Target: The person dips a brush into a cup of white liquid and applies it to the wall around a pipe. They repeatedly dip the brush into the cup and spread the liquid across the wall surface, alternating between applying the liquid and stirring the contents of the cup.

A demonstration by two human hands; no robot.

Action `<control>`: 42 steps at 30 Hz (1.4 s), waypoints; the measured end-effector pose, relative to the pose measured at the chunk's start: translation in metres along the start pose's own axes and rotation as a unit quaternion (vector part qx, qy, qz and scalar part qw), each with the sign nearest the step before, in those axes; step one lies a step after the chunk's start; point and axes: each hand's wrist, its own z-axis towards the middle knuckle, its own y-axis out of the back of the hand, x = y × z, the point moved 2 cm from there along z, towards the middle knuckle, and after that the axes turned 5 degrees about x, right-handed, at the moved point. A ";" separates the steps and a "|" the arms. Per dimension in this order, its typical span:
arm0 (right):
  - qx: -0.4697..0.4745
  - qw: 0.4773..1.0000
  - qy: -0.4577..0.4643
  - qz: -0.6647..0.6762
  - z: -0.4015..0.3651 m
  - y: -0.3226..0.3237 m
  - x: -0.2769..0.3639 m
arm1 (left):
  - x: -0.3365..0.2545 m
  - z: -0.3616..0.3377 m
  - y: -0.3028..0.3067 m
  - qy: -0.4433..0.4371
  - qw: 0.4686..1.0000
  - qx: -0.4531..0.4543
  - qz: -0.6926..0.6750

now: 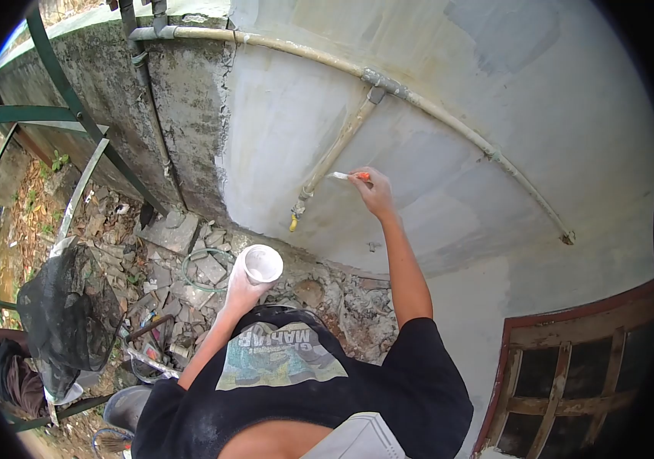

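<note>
In my left hand [244, 294] is a white cup [247, 268], held upright at waist height with my fingers wrapped around its side. White paint-like material coats the inside of the cup. My right hand [377, 193] is stretched out to the wall, closed around a small paintbrush [341, 176] with an orange handle. The brush's white-coated tip points left, close to the downward pipe [340, 145]. A yellow tap [294, 222] sits at that pipe's lower end. Behind the brush, the wall [434, 168] shows whitish and grey patches.
A long pipe [281, 42] crosses the wall above. Rubble [204, 268] and a green hose loop [186, 268] cover the ground. Left are a green metal frame [63, 69] and black netting [71, 314]. A wooden window frame [560, 382] stands low at right.
</note>
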 end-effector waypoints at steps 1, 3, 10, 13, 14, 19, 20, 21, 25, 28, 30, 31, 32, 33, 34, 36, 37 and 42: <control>-0.003 1.000 0.001 0.001 0.004 -0.005 -0.009 | 0.000 0.000 0.001 -0.006 1.000 -0.003 0.007; -0.018 1.000 0.001 0.020 0.014 -0.011 -0.019 | -0.008 0.000 0.004 -0.003 1.000 0.001 0.001; -0.062 0.996 0.057 -0.001 0.046 0.030 0.019 | -0.005 -0.003 0.003 0.009 1.000 -0.005 -0.008; -0.065 0.995 0.066 -0.027 0.056 0.059 0.046 | -0.007 0.001 0.002 -0.004 1.000 -0.007 0.001; -0.062 0.996 0.068 -0.021 0.058 0.069 0.056 | -0.009 0.002 0.001 -0.005 1.000 -0.003 0.001; -0.079 0.991 0.094 -0.051 0.068 0.123 0.114 | -0.006 0.007 -0.006 -0.010 1.000 0.013 -0.002; -0.096 0.987 0.122 -0.050 0.070 0.132 0.125 | -0.007 0.008 -0.008 -0.011 1.000 0.018 -0.001; -0.113 0.981 0.151 -0.049 0.071 0.140 0.135 | -0.008 0.008 -0.010 -0.009 1.000 0.023 -0.004; -0.137 0.960 0.210 -0.123 0.053 0.151 0.153 | -0.009 0.009 -0.013 -0.005 0.999 0.035 -0.003; -0.122 0.972 0.183 -0.077 0.025 0.129 0.129 | -0.003 0.010 -0.014 -0.009 0.999 0.033 -0.002; -0.067 0.987 0.139 -0.035 0.008 0.101 0.100 | 0.000 0.009 -0.014 -0.011 1.000 0.029 0.002; -0.026 0.996 0.081 -0.017 0.001 0.085 0.080 | 0.000 0.010 -0.015 -0.015 0.999 0.032 0.008; 0.013 1.000 0.024 0.000 -0.003 0.072 0.061 | 0.000 0.011 -0.015 -0.018 0.999 0.030 0.008; 0.011 1.000 0.026 -0.001 -0.003 0.064 0.045 | 0.000 0.010 -0.015 -0.012 0.999 0.029 0.007; 0.034 0.999 0.007 -0.006 -0.003 0.056 0.030 | 0.000 0.009 -0.015 -0.006 0.999 0.030 0.007; 0.052 0.998 -0.013 -0.011 0.000 0.052 0.013 | -0.003 0.010 -0.015 -0.008 0.999 0.035 0.005; 0.034 0.999 -0.015 -0.022 0.006 0.056 0.007 | -0.004 0.009 -0.016 -0.007 0.999 0.040 0.001; 0.000 1.000 0.003 -0.006 0.035 0.104 0.038 | -0.011 0.010 -0.017 -0.011 0.999 0.051 0.006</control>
